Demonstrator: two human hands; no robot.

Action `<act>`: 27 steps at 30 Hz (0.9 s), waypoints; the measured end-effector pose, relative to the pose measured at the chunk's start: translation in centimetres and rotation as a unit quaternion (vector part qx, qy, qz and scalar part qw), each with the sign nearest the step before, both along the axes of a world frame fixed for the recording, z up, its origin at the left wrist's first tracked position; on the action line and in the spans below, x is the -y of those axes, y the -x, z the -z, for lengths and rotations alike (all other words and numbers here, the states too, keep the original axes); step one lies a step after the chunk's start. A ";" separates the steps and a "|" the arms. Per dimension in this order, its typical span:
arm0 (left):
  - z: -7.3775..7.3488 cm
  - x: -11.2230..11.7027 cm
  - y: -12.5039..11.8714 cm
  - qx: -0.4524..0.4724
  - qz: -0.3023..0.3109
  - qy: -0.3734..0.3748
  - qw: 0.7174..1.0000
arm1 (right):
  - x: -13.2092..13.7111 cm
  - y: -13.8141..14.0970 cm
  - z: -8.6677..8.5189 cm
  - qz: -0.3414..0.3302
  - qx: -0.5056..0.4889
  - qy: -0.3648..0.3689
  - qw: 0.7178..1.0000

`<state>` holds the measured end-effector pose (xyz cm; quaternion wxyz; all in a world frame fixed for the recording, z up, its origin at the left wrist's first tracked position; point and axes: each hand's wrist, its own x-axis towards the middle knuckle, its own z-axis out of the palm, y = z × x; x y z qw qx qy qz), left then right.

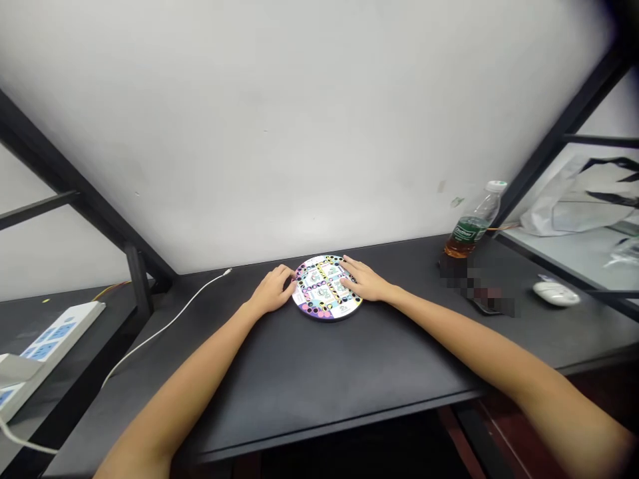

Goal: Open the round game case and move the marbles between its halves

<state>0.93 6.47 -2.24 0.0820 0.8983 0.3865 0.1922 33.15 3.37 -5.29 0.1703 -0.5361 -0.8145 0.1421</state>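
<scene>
The left hand (273,289) and right hand (364,279) lie open, unclenched, on opposite edges of a round printed game board (327,287), which sits flat on the dark desk (319,386).

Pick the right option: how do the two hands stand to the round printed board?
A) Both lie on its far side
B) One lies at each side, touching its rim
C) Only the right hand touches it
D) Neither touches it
B. The left hand and the right hand touch opposite sides of the round printed board.
</scene>
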 end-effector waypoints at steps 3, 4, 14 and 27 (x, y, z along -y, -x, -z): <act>0.0 0.0 0.3 0.003 0.007 0.021 1.000 | 0.1 0.1 -0.1 -0.003 -0.010 -0.003 1.000; 0.1 0.1 0.4 0.002 0.005 0.027 1.000 | 0.1 0.1 -0.1 -0.001 -0.012 -0.003 1.000; 0.8 -0.3 0.6 -0.047 -0.070 0.046 0.995 | -2.0 -3.6 0.1 0.013 -0.028 -0.017 0.999; 1.2 -1.3 1.9 -0.181 -0.200 0.077 0.960 | -3.2 -4.9 1.1 0.144 0.126 0.022 0.981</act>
